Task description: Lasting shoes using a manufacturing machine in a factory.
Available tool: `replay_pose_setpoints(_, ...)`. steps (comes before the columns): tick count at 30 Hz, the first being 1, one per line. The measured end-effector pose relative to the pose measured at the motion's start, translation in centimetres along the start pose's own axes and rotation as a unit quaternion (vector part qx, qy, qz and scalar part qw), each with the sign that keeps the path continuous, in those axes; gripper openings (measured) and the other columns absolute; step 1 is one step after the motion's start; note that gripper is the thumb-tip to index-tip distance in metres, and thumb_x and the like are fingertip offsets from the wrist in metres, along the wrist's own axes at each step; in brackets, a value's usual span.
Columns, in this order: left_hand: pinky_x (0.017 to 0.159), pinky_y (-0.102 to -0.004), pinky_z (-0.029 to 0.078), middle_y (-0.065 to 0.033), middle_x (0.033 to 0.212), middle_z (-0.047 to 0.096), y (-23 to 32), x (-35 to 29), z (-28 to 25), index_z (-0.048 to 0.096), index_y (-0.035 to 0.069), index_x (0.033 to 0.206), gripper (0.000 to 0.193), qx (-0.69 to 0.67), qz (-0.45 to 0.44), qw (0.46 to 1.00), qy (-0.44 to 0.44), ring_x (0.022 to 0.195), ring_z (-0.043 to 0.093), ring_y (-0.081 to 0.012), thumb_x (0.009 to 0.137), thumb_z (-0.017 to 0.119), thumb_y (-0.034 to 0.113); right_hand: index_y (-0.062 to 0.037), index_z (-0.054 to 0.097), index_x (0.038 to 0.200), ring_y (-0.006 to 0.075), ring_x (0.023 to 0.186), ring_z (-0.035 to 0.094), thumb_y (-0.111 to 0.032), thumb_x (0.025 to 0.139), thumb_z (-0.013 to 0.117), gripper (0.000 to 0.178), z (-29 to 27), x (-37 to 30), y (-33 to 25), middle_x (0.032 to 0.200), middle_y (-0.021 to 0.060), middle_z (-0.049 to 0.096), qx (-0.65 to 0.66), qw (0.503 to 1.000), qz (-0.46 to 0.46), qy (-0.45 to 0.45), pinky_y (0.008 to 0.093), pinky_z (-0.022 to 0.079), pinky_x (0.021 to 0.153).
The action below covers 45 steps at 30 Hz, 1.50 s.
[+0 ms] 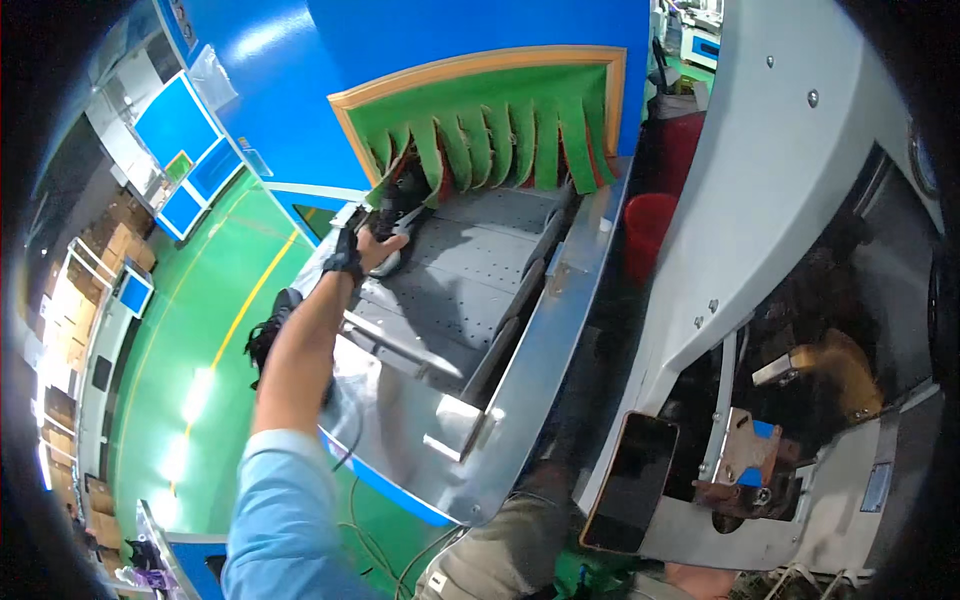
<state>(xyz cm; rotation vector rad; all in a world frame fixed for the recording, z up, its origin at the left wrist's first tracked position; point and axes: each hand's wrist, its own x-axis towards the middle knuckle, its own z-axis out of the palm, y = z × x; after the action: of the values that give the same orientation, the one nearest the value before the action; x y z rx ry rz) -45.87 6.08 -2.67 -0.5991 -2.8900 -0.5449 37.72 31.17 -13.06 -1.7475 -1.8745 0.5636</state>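
Note:
My left arm, in a light blue sleeve, stretches forward over the metal conveyor. At its end my left hand (376, 250) closes on a black shoe (400, 195) with a pale sole, its thumb toward the right. The shoe lies along the left side of the grey perforated conveyor bed (470, 265), its far end close to a curtain of green strips (500, 145). Left of my forearm is another dark, lace-like item (265, 340), partly hidden. A patch of skin at the bottom edge seems to be my right hand (700, 578); its fingers are out of sight.
A blue machine wall (430, 40) with a wood-framed opening rises behind the conveyor. At the right stands a large pale machine (790, 150) with a phone (630, 485) at its near side. A red bin (648, 230) is between them. Cables (370, 540) run along the green floor.

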Motion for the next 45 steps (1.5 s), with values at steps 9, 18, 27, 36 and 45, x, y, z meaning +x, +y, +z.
replay_pose_setpoints(9, 0.098, -0.0473, 0.055, -0.0225, 0.113, 0.072, 3.1, -1.4, 1.8, 0.063, -0.003, 0.123, 0.077, -0.077, -0.204, 0.975, -0.038, 0.11, 0.07, -0.0355, 0.085, 0.072, 0.063, -0.0001, 0.068, 0.118, 0.0248, 0.08, 0.061, -0.023, 0.105, 0.063, 0.027, -0.5, -1.1, -3.5, 0.097, 0.014, 0.069, -0.084, 0.988, -0.124, -0.025, 0.0364, 0.052, 0.077)
replay_pose_setpoints(18, 0.095, -0.0465, 0.059, -0.0173, 0.119, 0.072, 8.0, -35.2, -8.1, 0.065, -0.002, 0.12, 0.048, -0.71, -0.134, 0.675, -0.15, 0.108, 0.071, -0.0311, 0.105, 0.044, 0.038, -0.0055, 0.038, 0.158, 0.0211, 0.098, 0.068, -0.013, 0.104, 0.062, 0.06, -0.4, -6.7, -19.5, 0.137, 0.016, 0.061, 0.463, 0.747, -0.277, -0.388, 0.0331, 0.057, 0.079)
replay_pose_setpoints(27, 0.107, -0.0331, 0.043, -0.0074, 0.136, 0.06, 21.8, -51.1, -8.0, 0.047, -0.001, 0.145, 0.071, -0.622, 0.02, 0.639, -0.453, 0.123, 0.055, -0.0157, 0.091, 0.081, 0.03, -0.0058, 0.006, 0.165, 0.0345, 0.138, 0.047, -0.013, 0.074, 0.085, 0.121, -6.6, -8.5, -23.5, 0.154, 0.0195, 0.043, 0.618, 0.668, -0.107, -0.401, 0.0495, 0.034, 0.119)
replay_pose_setpoints(36, 0.067, -0.0353, 0.055, -0.0157, 0.091, 0.075, 26.5, -50.3, -4.8, 0.062, -0.001, 0.13, 0.069, -0.371, 0.345, 0.694, -0.511, 0.075, 0.073, -0.0234, 0.083, 0.087, 0.042, -0.0012, 0.049, 0.147, 0.024, 0.12, 0.062, -0.034, 0.101, 0.056, 0.057, -8.0, -8.8, -12.9, 0.141, 0.013, 0.06, 0.613, 0.583, 0.336, -0.414, 0.0398, 0.049, 0.105)
replay_pose_setpoints(45, 0.053, -0.0342, 0.04, -0.007, 0.06, 0.049, 32.9, -50.5, -9.2, 0.059, 0.003, 0.073, 0.035, -0.582, 0.327, 0.606, -0.433, 0.054, 0.051, -0.0187, 0.099, 0.071, 0.023, 0.0011, 0.031, 0.16, 0.0248, 0.137, 0.051, -0.016, 0.091, 0.071, 0.081, -12.7, 2.1, -21.9, 0.151, 0.0159, 0.051, 0.614, 0.732, -0.173, -0.239, 0.0374, 0.037, 0.118)
